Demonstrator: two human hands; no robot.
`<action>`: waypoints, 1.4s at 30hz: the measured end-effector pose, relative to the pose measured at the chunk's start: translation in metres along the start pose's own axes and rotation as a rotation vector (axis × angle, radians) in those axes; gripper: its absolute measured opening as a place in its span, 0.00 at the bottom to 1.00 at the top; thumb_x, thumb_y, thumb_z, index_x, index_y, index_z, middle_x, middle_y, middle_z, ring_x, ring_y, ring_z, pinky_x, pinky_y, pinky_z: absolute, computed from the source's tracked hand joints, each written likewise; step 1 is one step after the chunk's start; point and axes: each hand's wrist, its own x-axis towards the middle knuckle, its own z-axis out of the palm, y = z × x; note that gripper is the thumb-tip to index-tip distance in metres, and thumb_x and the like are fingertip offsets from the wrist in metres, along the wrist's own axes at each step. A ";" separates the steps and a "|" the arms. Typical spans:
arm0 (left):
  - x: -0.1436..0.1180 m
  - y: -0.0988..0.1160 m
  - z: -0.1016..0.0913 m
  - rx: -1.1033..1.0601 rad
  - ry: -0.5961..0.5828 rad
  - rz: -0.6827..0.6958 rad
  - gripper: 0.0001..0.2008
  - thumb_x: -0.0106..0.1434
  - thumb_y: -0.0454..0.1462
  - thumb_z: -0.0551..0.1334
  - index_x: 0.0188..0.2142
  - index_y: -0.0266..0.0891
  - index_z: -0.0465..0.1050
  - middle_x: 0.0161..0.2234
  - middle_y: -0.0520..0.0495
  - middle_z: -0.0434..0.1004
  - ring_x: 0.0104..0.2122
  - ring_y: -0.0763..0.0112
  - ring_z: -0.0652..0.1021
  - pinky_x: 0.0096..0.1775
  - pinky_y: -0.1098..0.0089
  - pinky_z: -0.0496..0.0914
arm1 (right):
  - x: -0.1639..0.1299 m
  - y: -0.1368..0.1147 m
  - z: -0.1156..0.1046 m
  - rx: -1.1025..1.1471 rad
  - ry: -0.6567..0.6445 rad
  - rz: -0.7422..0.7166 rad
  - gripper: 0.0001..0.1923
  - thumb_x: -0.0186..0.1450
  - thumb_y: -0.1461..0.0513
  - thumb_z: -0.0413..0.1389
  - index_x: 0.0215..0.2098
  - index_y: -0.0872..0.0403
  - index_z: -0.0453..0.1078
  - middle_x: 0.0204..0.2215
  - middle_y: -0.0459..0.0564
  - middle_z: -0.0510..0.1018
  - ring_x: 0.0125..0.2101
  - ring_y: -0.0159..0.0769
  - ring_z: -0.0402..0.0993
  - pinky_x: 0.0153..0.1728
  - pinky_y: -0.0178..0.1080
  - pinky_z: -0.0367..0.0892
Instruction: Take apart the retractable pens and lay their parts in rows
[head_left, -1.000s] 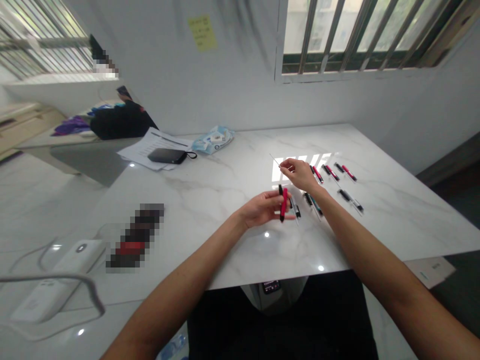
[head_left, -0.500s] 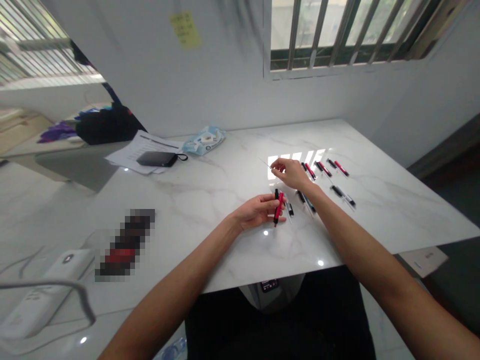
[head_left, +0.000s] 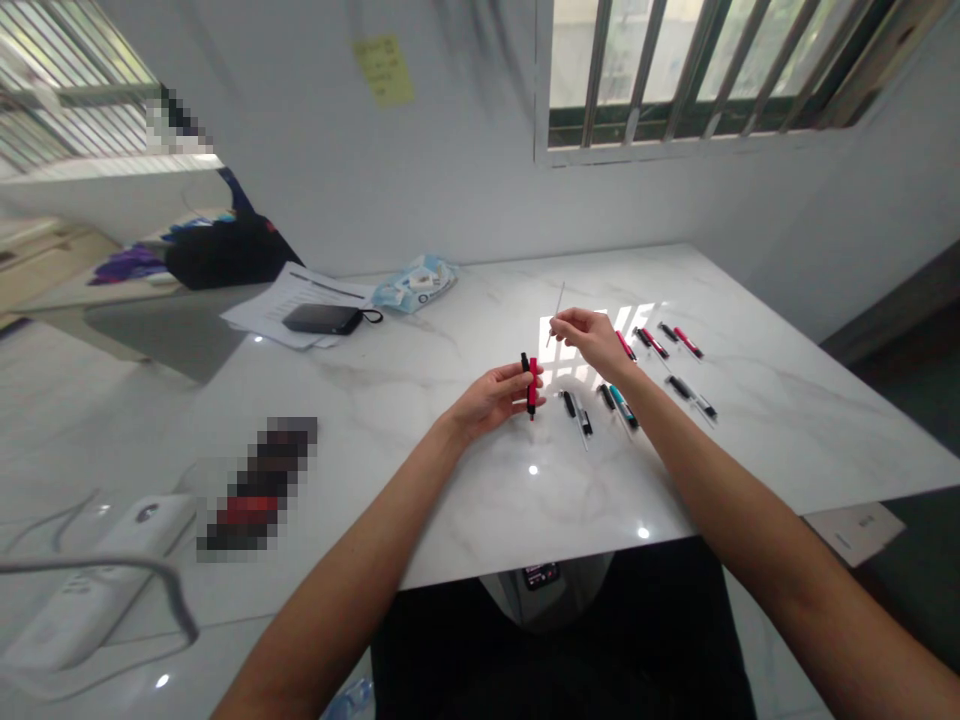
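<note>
Over the white marbled table (head_left: 450, 520), my left hand (head_left: 487, 402) is closed around a red pen barrel (head_left: 533, 385) and a black pen part (head_left: 525, 360), held side by side. A thin pen refill (head_left: 561, 297) is pinched in my right hand (head_left: 589, 338), tilted up with its far end pointing at the wall. Just right of my left hand lies a black and clear pen (head_left: 577, 410) in separate pieces. A teal and black pen (head_left: 622, 406) rests beside my right forearm. Farther right are red and black pen pieces (head_left: 654, 342) and a grey pen (head_left: 691, 396).
Papers (head_left: 281, 295) lie under a black pouch (head_left: 324, 319) at the back left, beside a blue wipes packet (head_left: 417, 284). On the left are a blurred-out dark object (head_left: 259, 485) and a white device (head_left: 112, 570) with a cable. The table's front edge runs before my lap.
My left hand has moved left with the red and black pen parts, uncovering the pieces beside it. The refill in my right hand has swung from slanting left to more upright.
</note>
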 end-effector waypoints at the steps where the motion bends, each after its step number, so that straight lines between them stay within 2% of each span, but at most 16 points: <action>1: 0.000 0.003 -0.002 0.045 0.031 0.017 0.19 0.53 0.43 0.79 0.42 0.38 0.83 0.37 0.46 0.80 0.37 0.70 0.77 0.54 0.57 0.70 | -0.001 -0.003 0.001 0.049 0.001 0.007 0.20 0.61 0.45 0.66 0.37 0.53 0.77 0.32 0.49 0.83 0.32 0.34 0.78 0.38 0.38 0.73; 4: 0.002 0.010 -0.006 0.201 0.135 0.077 0.22 0.50 0.45 0.80 0.41 0.37 0.84 0.38 0.45 0.81 0.37 0.69 0.77 0.50 0.61 0.70 | -0.003 -0.010 0.005 0.134 -0.011 0.011 0.21 0.61 0.43 0.67 0.38 0.51 0.77 0.34 0.49 0.83 0.35 0.35 0.79 0.40 0.38 0.74; 7: 0.003 0.012 -0.007 0.304 0.199 0.120 0.23 0.48 0.45 0.80 0.40 0.36 0.85 0.38 0.43 0.83 0.38 0.67 0.77 0.47 0.64 0.69 | -0.007 -0.014 0.011 0.107 -0.054 0.012 0.23 0.61 0.42 0.66 0.39 0.51 0.77 0.35 0.50 0.84 0.38 0.37 0.80 0.43 0.40 0.75; 13: 0.005 0.009 -0.009 0.382 0.194 0.155 0.22 0.49 0.47 0.79 0.40 0.36 0.86 0.37 0.43 0.83 0.37 0.67 0.77 0.43 0.67 0.68 | -0.013 -0.016 0.018 0.047 -0.153 -0.014 0.22 0.61 0.42 0.67 0.37 0.52 0.77 0.33 0.50 0.83 0.36 0.37 0.80 0.42 0.41 0.75; 19: 0.008 0.007 -0.015 0.388 0.235 0.165 0.22 0.51 0.47 0.78 0.42 0.36 0.86 0.37 0.44 0.83 0.35 0.70 0.75 0.41 0.68 0.67 | -0.010 -0.011 0.018 0.112 -0.045 -0.025 0.20 0.61 0.44 0.67 0.37 0.52 0.78 0.32 0.49 0.83 0.35 0.36 0.79 0.42 0.41 0.75; 22: 0.007 0.008 -0.015 0.388 0.226 0.175 0.24 0.50 0.48 0.78 0.42 0.36 0.86 0.38 0.44 0.83 0.36 0.68 0.76 0.42 0.67 0.68 | -0.011 -0.009 0.020 0.077 -0.101 -0.015 0.21 0.61 0.44 0.67 0.37 0.52 0.78 0.33 0.50 0.84 0.36 0.37 0.80 0.42 0.41 0.76; 27: 0.009 0.008 -0.019 0.394 0.242 0.220 0.23 0.48 0.48 0.79 0.40 0.36 0.86 0.37 0.44 0.83 0.37 0.67 0.76 0.44 0.66 0.70 | -0.016 -0.007 0.023 -0.140 -0.288 -0.086 0.19 0.67 0.46 0.62 0.40 0.52 0.82 0.37 0.50 0.86 0.39 0.39 0.81 0.44 0.41 0.75; 30: 0.015 0.008 -0.027 0.326 0.329 0.300 0.24 0.47 0.48 0.80 0.40 0.37 0.85 0.38 0.45 0.84 0.38 0.67 0.77 0.46 0.65 0.71 | -0.012 0.001 0.022 -0.323 -0.241 -0.116 0.15 0.72 0.51 0.58 0.46 0.50 0.82 0.41 0.50 0.86 0.41 0.39 0.81 0.46 0.40 0.75; 32: 0.019 0.009 -0.033 0.284 0.380 0.350 0.25 0.46 0.48 0.81 0.40 0.38 0.85 0.39 0.44 0.84 0.39 0.67 0.78 0.47 0.65 0.71 | -0.005 0.011 0.022 -0.486 -0.191 -0.116 0.11 0.71 0.56 0.61 0.48 0.50 0.82 0.45 0.52 0.85 0.41 0.39 0.82 0.46 0.41 0.74; 36: 0.023 0.012 -0.042 0.259 0.471 0.390 0.28 0.43 0.50 0.81 0.41 0.38 0.85 0.39 0.45 0.84 0.39 0.68 0.78 0.46 0.66 0.72 | 0.023 0.029 0.034 -0.791 -0.207 -0.147 0.16 0.66 0.63 0.66 0.53 0.51 0.80 0.50 0.57 0.82 0.42 0.42 0.81 0.49 0.43 0.73; 39: 0.023 0.013 -0.047 0.272 0.527 0.409 0.28 0.43 0.50 0.80 0.41 0.37 0.85 0.37 0.45 0.83 0.36 0.69 0.76 0.44 0.67 0.71 | 0.046 0.034 0.048 -0.902 -0.249 -0.122 0.11 0.65 0.63 0.67 0.46 0.52 0.83 0.44 0.56 0.84 0.43 0.43 0.81 0.49 0.41 0.71; 42: 0.022 0.013 -0.054 0.361 0.607 0.429 0.27 0.45 0.50 0.78 0.41 0.36 0.85 0.32 0.47 0.81 0.32 0.70 0.74 0.38 0.69 0.69 | 0.055 0.035 0.058 -0.923 -0.283 -0.094 0.04 0.65 0.65 0.65 0.38 0.53 0.83 0.37 0.53 0.85 0.40 0.41 0.81 0.47 0.39 0.71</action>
